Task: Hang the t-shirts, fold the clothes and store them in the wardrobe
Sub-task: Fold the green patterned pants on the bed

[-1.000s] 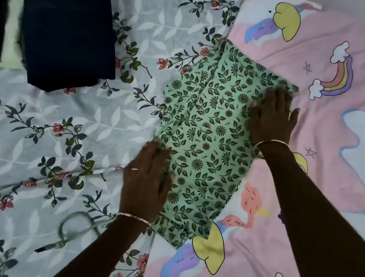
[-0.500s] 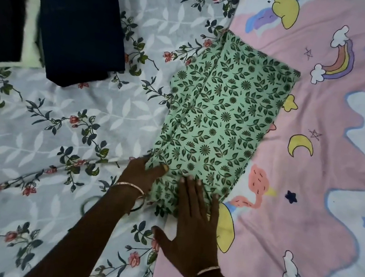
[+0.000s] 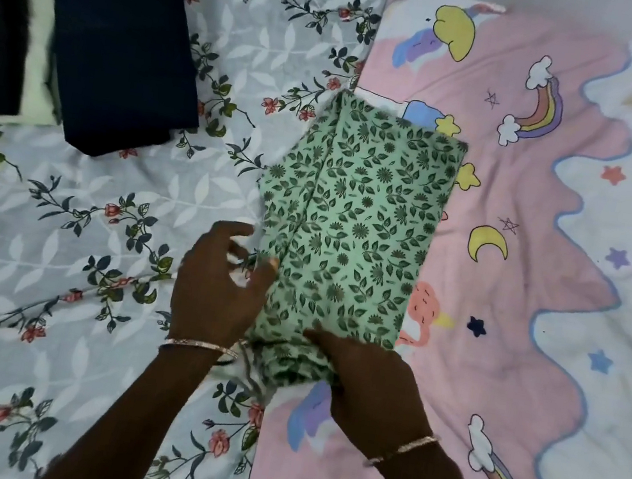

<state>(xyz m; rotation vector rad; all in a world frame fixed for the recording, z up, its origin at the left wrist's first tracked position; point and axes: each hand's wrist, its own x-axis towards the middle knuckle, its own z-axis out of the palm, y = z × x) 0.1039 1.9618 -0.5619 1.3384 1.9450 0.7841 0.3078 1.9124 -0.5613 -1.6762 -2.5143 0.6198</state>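
i find the green garment [image 3: 353, 224] lying across floral sheet [image 3: 62, 222] and pink blanket [image 3: 521, 311], right hand [image 3: 367, 382] gripping its bunched near end, left hand [image 3: 217, 286] half-curled at its edge, hold unclear; i judge it light and limp: take both near corners.

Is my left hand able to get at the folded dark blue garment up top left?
Probably yes: only open floral sheet lies between the left hand and the dark blue garment, though that hand touches the green garment at its edge.
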